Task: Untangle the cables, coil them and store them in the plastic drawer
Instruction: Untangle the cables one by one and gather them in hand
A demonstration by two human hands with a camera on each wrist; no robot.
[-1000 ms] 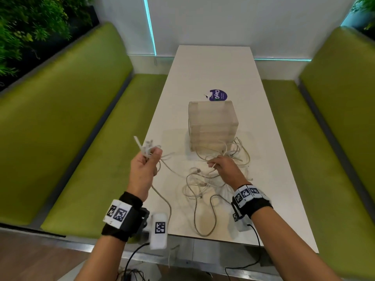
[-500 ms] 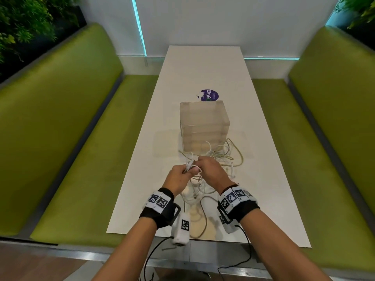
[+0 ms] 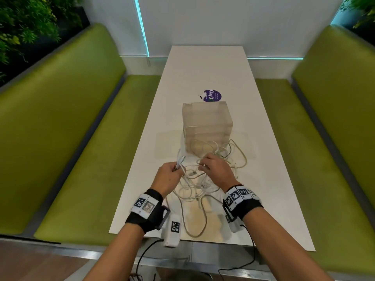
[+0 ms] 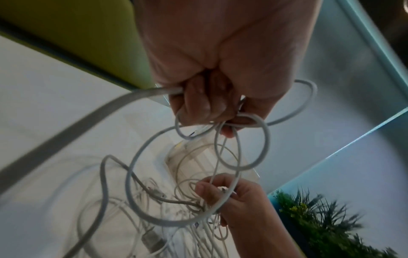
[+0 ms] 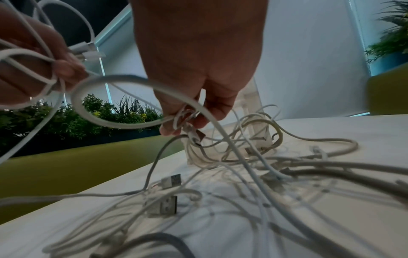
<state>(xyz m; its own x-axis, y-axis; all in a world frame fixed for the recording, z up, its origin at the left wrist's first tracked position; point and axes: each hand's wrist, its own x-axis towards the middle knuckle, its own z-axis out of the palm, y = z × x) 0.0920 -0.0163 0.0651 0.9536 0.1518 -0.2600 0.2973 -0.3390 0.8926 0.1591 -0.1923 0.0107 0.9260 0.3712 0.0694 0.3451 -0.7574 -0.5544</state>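
the left hand [image 3: 169, 175] is clenched around a few loops of white cable [image 4: 198, 174], gathered up off the table [image 3: 203, 69] with two plug ends poking out above the knuckles. it looks like a half-made coil, held high so the slack hangs free of the rest. the right hand [image 3: 216, 169] sits just beside it, fingertips pinching a thin strand and a small connector at the top of the tangle [image 3: 203, 187]. from the right wrist view the pinch is on more than one strand, so i can't tell which cable it means to pull. my guess is it is steadying the knot so the left hand's cable can be drawn through.

the rest of the cables lie in a loose heap on the near half of the table, between the hands and the plastic drawer [image 3: 207, 126], with some strands touching the drawer's front and one long loop trailing toward the near edge. a couple of flat plugs [image 5: 164, 204] lie loose among them. the drawer stands upright in the middle of the table; whether any of it is pulled open, i can't make out. a purple sticker [image 3: 212, 95] sits on the table just behind it.

nothing seems stored yet, so the job looks early. the risk is pulling too hard and tightening the knot.
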